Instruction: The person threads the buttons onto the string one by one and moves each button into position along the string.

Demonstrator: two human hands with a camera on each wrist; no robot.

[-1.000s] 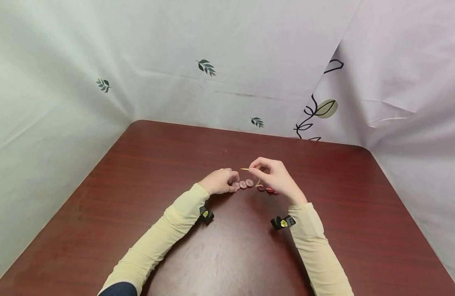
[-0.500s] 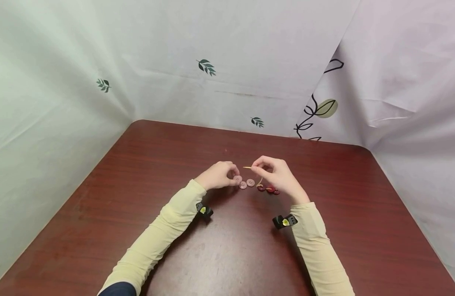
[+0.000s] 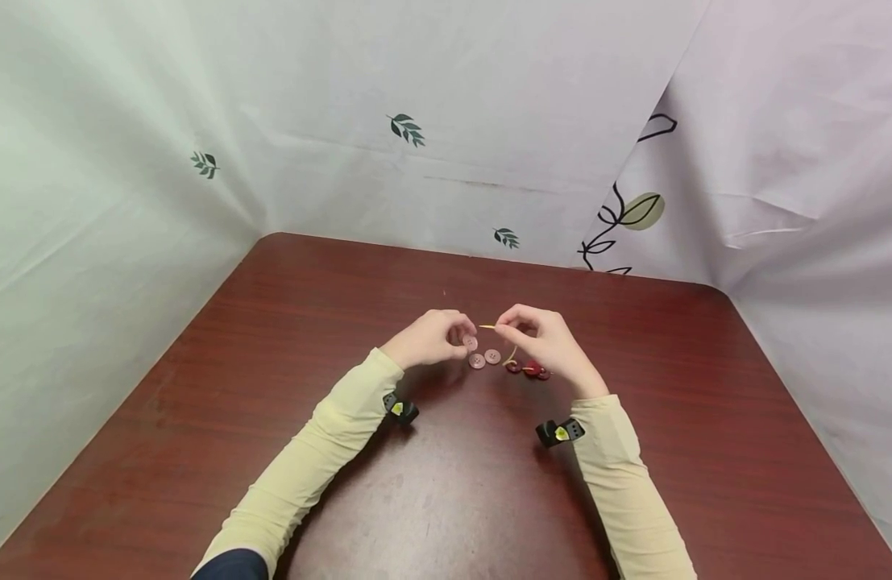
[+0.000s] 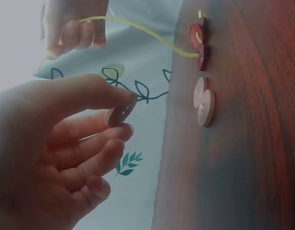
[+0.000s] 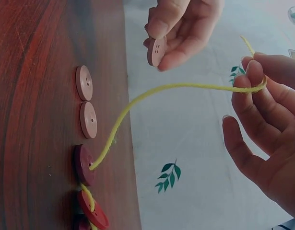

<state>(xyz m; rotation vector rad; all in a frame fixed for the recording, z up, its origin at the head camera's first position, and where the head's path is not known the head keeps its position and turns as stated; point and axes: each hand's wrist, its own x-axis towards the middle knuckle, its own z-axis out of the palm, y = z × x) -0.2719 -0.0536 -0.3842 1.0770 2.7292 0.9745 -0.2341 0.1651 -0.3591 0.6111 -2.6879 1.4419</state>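
Observation:
Between thumb and fingers my left hand [image 3: 429, 338] pinches a pink button [image 5: 157, 51] with several holes, held up off the table. My right hand [image 3: 543, 342] pinches a yellow cord [image 5: 176, 86] near its end, and the short free tip points toward the left hand. From there the cord droops to the table and passes through a dark maroon button [image 5: 85, 165], then a red button [image 5: 93, 210] and another dark one. Two loose pink buttons [image 4: 206, 108] lie side by side on the table, below and between the hands.
The reddish-brown wooden table [image 3: 416, 483] spreads around both arms. White cloth [image 3: 329, 97] printed with leaves hangs behind it and at both sides. A black wrist strap [image 3: 560, 433] sits on the right wrist, with a similar one on the left.
My left hand has picked up a pink button from the row and raised it toward the cord tip. The right hand has shifted slightly right, still pinching the cord.

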